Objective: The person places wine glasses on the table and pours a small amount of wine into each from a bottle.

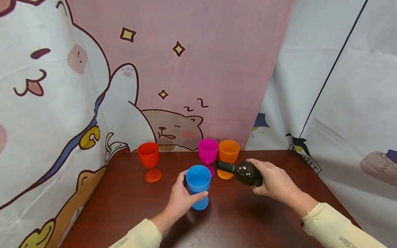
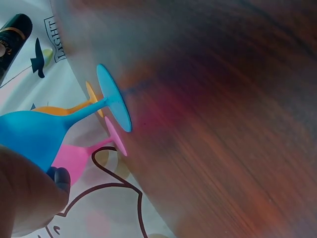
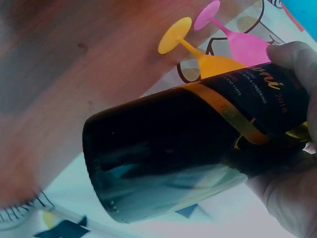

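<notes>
My left hand (image 1: 184, 196) grips a blue plastic goblet (image 1: 197, 179) round its bowl, thumb across the near side. The goblet is close to upright; whether its foot touches the table I cannot tell. A dark wine bottle (image 1: 246, 173) is in my right hand (image 1: 274, 177), off the table and tipped nearly level. Its neck points left, the mouth a little above and to the right of the blue rim, apart from it. The right wrist view shows the bottle's black label with an orange band (image 3: 225, 109). No liquid is visible.
Behind the blue goblet stand a magenta goblet (image 1: 208, 151) and an orange goblet (image 1: 229, 151), side by side. A red goblet (image 1: 149, 156) stands at the back left. The brown wooden table (image 1: 124, 206) meets a cartoon-printed cloth (image 1: 217, 69) at its back edge.
</notes>
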### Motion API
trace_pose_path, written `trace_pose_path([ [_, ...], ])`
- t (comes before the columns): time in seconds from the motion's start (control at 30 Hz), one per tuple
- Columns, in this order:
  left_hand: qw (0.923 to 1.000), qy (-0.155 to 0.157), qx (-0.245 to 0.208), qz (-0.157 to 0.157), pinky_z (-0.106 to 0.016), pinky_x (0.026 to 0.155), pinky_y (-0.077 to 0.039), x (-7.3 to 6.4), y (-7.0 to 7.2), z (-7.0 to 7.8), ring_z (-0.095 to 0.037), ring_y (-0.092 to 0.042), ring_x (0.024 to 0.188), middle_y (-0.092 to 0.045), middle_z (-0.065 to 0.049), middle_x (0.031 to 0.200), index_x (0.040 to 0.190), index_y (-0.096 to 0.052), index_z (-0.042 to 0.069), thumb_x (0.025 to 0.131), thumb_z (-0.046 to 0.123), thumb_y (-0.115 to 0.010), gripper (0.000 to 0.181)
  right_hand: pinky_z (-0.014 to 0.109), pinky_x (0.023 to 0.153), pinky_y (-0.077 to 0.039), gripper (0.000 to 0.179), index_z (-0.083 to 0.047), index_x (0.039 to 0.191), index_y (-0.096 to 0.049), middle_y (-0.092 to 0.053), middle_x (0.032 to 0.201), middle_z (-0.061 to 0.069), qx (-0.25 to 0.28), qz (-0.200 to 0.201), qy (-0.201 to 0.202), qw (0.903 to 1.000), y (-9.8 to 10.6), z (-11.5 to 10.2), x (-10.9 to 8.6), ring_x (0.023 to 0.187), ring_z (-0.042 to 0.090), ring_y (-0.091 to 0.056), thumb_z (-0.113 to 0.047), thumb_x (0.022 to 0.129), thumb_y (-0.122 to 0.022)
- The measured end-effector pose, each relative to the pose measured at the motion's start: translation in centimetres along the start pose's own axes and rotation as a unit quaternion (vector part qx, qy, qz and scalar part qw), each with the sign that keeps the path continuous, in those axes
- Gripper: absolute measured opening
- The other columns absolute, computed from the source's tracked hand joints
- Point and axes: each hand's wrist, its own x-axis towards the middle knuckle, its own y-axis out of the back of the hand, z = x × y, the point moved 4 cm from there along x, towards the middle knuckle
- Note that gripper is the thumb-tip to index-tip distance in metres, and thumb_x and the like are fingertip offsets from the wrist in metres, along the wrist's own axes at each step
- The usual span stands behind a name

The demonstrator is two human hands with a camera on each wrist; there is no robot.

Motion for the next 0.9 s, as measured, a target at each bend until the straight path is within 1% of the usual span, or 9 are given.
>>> trace_pose_path([
  [0.17,1.0,-0.005,-0.003,-0.005,-0.062,0.101,-0.059,-0.1,0.0,0.0,-0.038,-0.059,0.135,-0.058,-0.012,0.149,0.153,-0.04,0.015,0.08,0.04,-0.095,0.095,0.055,0.082,-0.064,0.097,-0.014,0.147,-0.057,-0.073,0.126,0.017,-0.03,-0.01,0.024,0.9992,0.7,-1.1,0.3,0.108,0.033,-0.071,-0.02,0.061,-0.101],
  [0.43,0.9999,-0.008,-0.006,-0.006,-0.061,0.1,-0.059,-0.1,0.0,0.0,-0.038,-0.06,0.134,-0.059,-0.011,0.148,0.153,-0.041,0.015,0.079,0.039,-0.096,0.095,0.054,0.089,-0.064,0.102,-0.007,0.147,-0.058,-0.073,0.122,0.016,-0.084,-0.002,0.081,0.9932,1.0,-2.0,1.2,0.11,0.035,-0.072,-0.024,0.057,-0.103],
  [0.57,0.9998,-0.013,-0.01,-0.007,-0.061,0.101,-0.059,-0.1,0.0,0.2,-0.038,-0.06,0.134,-0.06,-0.012,0.147,0.153,-0.041,0.013,0.079,0.038,-0.096,0.095,0.054,0.089,-0.064,0.102,-0.007,0.146,-0.059,-0.072,0.12,0.015,-0.107,-0.005,0.094,0.9898,1.2,-2.4,1.5,0.109,0.035,-0.071,-0.026,0.056,-0.104],
  [0.7,0.9997,-0.019,-0.012,-0.008,-0.061,0.102,-0.058,-0.1,0.0,0.2,-0.037,-0.061,0.133,-0.061,-0.012,0.146,0.152,-0.041,0.013,0.079,0.037,-0.096,0.094,0.056,0.084,-0.064,0.1,-0.008,0.143,-0.06,-0.072,0.116,0.014,-0.124,0.002,0.105,0.9867,1.4,-2.7,1.7,0.105,0.036,-0.071,-0.027,0.055,-0.105],
  [0.9,0.9998,-0.015,-0.012,-0.008,-0.061,0.101,-0.059,0.0,-0.1,0.1,-0.036,-0.06,0.133,-0.061,-0.011,0.146,0.152,-0.042,0.014,0.079,0.038,-0.096,0.094,0.056,0.082,-0.064,0.098,-0.008,0.14,-0.061,-0.071,0.112,0.015,-0.145,0.013,0.114,0.9828,1.6,-3.0,1.9,0.101,0.037,-0.071,-0.028,0.054,-0.105],
])
